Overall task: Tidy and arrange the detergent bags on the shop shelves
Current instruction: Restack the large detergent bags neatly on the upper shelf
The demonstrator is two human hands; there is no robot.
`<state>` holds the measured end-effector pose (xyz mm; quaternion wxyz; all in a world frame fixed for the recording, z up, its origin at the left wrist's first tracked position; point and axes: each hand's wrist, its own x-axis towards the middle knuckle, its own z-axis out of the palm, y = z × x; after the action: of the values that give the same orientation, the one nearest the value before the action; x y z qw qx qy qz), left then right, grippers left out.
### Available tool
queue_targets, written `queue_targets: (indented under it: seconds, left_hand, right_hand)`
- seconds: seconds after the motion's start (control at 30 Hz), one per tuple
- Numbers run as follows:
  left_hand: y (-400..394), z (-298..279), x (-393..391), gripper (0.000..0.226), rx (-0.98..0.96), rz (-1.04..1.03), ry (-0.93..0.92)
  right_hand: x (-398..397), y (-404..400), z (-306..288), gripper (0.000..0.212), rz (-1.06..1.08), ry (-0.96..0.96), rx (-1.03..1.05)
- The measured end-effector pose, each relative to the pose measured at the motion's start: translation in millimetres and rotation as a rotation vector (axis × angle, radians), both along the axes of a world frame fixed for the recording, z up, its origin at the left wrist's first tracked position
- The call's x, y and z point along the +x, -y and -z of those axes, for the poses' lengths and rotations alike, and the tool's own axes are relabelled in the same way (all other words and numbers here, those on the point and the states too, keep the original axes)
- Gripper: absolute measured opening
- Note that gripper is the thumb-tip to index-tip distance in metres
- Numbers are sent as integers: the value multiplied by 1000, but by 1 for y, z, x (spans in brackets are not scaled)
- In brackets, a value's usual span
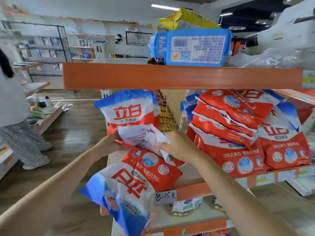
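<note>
Shop shelving with orange edge strips [182, 76] fills the view, over a wood-look floor [76, 126]. At the middle shelf [190, 176], a crumpled white detergent bag [141, 137] is held between both hands: the left hand [110, 142] is curled under its left edge, and the right hand [177, 143] grips its right side with fingers closed on the plastic. Behind it, an upright red-and-white detergent bag [129, 111] is seen. Just below, an upside-down detergent bag [136, 181] overhangs the shelf front. To the right, a leaning stack of detergent bags [238, 125] is piled. On the top shelf a blue pack [197, 47] is lying. A handwritten price tag [165, 196] is fixed beneath.
</note>
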<state>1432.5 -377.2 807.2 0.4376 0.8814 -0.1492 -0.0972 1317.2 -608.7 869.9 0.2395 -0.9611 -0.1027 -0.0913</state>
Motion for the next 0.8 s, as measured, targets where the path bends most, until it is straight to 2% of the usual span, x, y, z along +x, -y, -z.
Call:
queue_targets:
  seconds: [0.07, 0.17, 0.23, 0.27, 0.33, 0.4, 0.47, 0.53, 0.6, 0.63, 0.67, 0.73, 0.8]
  left_hand:
    - [-2, 0, -8, 41, -178, 8, -60]
    - [2, 2, -15, 38, -298, -214, 17]
    - [13, -1, -26, 47, -233, -331, 62]
    - [22, -4, -36, 49, -172, -310, 79]
    - [43, -12, -63, 44, -24, -116, 102]
    - [64, -19, -88, 57, 61, 77, 108]
    - [85, -23, -103, 86, 77, 173, 139]
    - [111, -29, -111, 103, 84, 203, 125]
    - [139, -32, -117, 112, 111, 155, 144]
    - [152, -33, -120, 108, 111, 121, 185]
    - [161, -32, -119, 92, 85, 82, 230]
    - [167, -29, -114, 42, -21, 14, 288]
    - [158, -32, -103, 15, -122, -7, 289]
  right_hand:
    - [5, -7, 3, 47, 3, 4, 48]
    - [3, -7, 8, 47, -23, 33, 64]
    - [1, -3, 4, 48, 29, 49, 82]
    - [0, -1, 0, 51, 61, 71, 79]
    - [-1, 3, -10, 54, 105, 132, 133]
    - [-2, 10, -23, 45, 164, 209, 307]
    - [-2, 21, -36, 33, 264, 228, 639]
    - [-4, 29, -47, 30, 342, 170, 966]
    - [-10, 30, -53, 17, 330, 80, 1113]
    - [-14, 28, -54, 15, 277, 32, 1144]
    - [-17, 28, -53, 13, 206, -17, 1159]
    - [-24, 34, -50, 11, 75, -111, 1140]
    - [-30, 51, -45, 15, 44, -161, 1034]
